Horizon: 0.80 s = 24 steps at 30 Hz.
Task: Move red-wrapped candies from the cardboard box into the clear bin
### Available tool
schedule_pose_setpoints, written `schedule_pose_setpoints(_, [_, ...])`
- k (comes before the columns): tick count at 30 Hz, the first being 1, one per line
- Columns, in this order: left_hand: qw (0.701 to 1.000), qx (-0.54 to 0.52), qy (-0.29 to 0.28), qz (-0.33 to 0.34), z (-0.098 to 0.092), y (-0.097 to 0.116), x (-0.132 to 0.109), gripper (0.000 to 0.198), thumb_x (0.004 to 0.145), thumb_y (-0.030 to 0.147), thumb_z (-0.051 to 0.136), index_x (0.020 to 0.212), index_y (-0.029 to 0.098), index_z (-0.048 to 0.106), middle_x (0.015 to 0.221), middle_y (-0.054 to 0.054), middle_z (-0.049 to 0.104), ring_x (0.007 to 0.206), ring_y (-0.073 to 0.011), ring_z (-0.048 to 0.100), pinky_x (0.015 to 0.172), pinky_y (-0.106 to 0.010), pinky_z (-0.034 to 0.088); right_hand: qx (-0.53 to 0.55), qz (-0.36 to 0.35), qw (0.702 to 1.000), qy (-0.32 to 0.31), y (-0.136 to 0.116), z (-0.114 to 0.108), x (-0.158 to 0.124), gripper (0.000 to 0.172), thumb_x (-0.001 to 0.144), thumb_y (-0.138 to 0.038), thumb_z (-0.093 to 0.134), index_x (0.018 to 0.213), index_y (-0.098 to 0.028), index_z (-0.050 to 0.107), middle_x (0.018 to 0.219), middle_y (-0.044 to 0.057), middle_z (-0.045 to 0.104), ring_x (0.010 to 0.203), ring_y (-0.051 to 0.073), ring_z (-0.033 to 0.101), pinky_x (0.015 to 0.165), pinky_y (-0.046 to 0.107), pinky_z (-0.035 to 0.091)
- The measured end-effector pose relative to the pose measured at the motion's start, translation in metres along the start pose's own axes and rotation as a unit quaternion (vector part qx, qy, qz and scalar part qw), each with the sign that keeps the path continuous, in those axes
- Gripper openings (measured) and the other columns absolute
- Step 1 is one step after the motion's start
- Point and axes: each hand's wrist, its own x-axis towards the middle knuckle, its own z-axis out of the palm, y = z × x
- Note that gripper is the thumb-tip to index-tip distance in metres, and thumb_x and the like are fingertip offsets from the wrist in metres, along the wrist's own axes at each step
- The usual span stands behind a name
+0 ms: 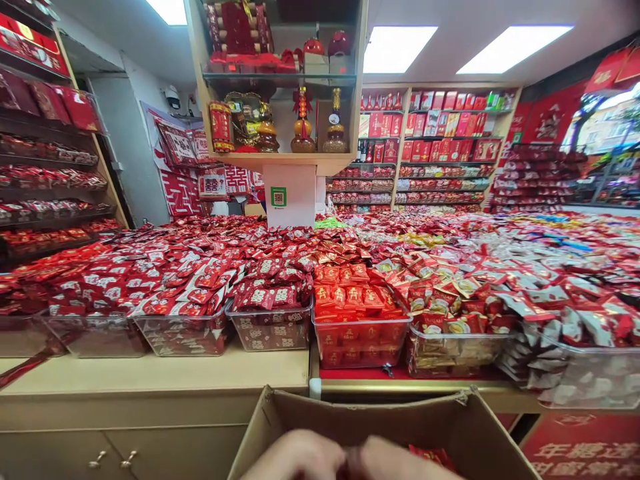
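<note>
At the bottom edge, my left hand (303, 455) and my right hand (393, 460) come together over an open cardboard box (370, 415). Both are blurred and cut off by the frame, with their backs towards me and the fingers curled inward. A dark reddish patch shows between them, too smeared to name. To the right of my right hand, red packets (433, 456) lie inside the box. Beyond the box's far wall stands a clear plastic bin (364, 345) filled with neat rows of red-orange snack packets (350, 293).
More clear bins of wrapped sweets line the counter, including one of dark red packets (273, 293) and one of red-and-gold packets (457, 313). Behind them spreads a wide heap of sweets. A glass-shelved cabinet (283, 159) hangs above. Cupboard doors (165, 450) are at lower left.
</note>
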Motion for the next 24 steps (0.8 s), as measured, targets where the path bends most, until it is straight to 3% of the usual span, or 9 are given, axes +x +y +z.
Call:
schedule_pose_setpoints(2, [0.999, -0.010, -0.049, -0.021, -0.005, 0.017, 0.001, 0.031, 0.041, 0.031, 0.074, 0.068, 0.019, 0.064, 0.058, 0.003, 0.059, 0.059, -0.0162, 0.056, 0.056, -0.025, 0.044, 0.013, 0.018, 0.998, 0.060, -0.001, -0.017, 0.004, 0.016, 0.076, -0.027, 0.048, 0.069, -0.014, 0.054, 0.064, -0.001, 0.054, 0.057, 0.010, 0.047, 0.050, 0.021, 0.037])
schedule_pose_setpoints(5, [0.988, -0.148, -0.033, 0.007, -0.004, 0.043, -0.002, 0.036, 0.056, 0.032, 0.067, 0.087, 0.018, 0.056, 0.070, 0.001, 0.058, 0.056, -0.0117, 0.056, 0.049, -0.021, 0.041, 0.120, 0.050, 0.974, 0.183, -0.005, -0.038, 0.002, 0.021, 0.076, -0.032, 0.045, 0.063, -0.015, 0.046, 0.054, -0.003, 0.047, 0.049, 0.008, 0.041, 0.044, 0.019, 0.032])
schedule_pose_setpoints(7, [0.980, -0.193, 0.005, 0.042, 0.000, 0.055, -0.003, 0.037, 0.063, 0.031, 0.063, 0.096, 0.018, 0.050, 0.077, -0.001, 0.058, 0.054, -0.0100, 0.057, 0.042, -0.016, 0.037, 0.207, 0.055, 0.951, 0.223, -0.006, -0.048, 0.000, 0.025, 0.076, -0.038, 0.044, 0.062, -0.017, 0.041, 0.053, -0.004, 0.045, 0.048, 0.007, 0.040, 0.044, 0.019, 0.033])
schedule_pose_setpoints(13, [0.980, -0.185, 0.043, 0.054, 0.009, 0.057, 0.005, 0.027, 0.066, 0.029, 0.060, 0.086, 0.014, 0.049, 0.074, -0.003, 0.061, 0.051, -0.0105, 0.059, 0.040, -0.015, 0.035, 0.224, 0.026, 0.939, 0.259, 0.000, -0.052, 0.004, 0.029, 0.073, -0.043, 0.049, 0.070, -0.014, 0.052, 0.060, -0.002, 0.049, 0.056, 0.008, 0.042, 0.052, 0.020, 0.035])
schedule_pose_setpoints(17, [0.976, -0.200, 0.057, 0.064, 0.008, 0.056, 0.005, 0.029, 0.068, 0.030, 0.059, 0.091, 0.013, 0.051, 0.083, -0.007, 0.062, 0.057, -0.0117, 0.060, 0.045, -0.016, 0.039, 0.316, 0.079, 0.907, 0.266, -0.002, -0.051, 0.006, 0.037, 0.071, -0.050, 0.047, 0.062, -0.014, 0.050, 0.052, -0.003, 0.045, 0.046, 0.006, 0.036, 0.042, 0.018, 0.029])
schedule_pose_setpoints(20, [0.965, -0.238, 0.065, 0.088, 0.010, 0.058, 0.005, 0.032, 0.071, 0.034, 0.056, 0.096, 0.014, 0.052, 0.089, -0.009, 0.061, 0.061, -0.0129, 0.062, 0.047, -0.017, 0.040, 0.366, 0.103, 0.883, 0.274, -0.004, -0.052, 0.004, 0.039, 0.069, -0.053, 0.048, 0.064, -0.014, 0.049, 0.048, -0.004, 0.044, 0.041, 0.006, 0.034, 0.039, 0.018, 0.025])
schedule_pose_setpoints(24, [0.941, -0.320, 0.067, 0.088, 0.015, 0.055, 0.007, 0.029, 0.078, 0.036, 0.045, 0.094, 0.013, 0.052, 0.089, -0.011, 0.062, 0.063, -0.0132, 0.062, 0.048, -0.016, 0.039, 0.376, 0.085, 0.878, 0.285, -0.003, -0.054, 0.001, 0.037, 0.070, -0.050, 0.050, 0.061, -0.014, 0.049, 0.049, -0.003, 0.045, 0.042, 0.006, 0.037, 0.042, 0.019, 0.030])
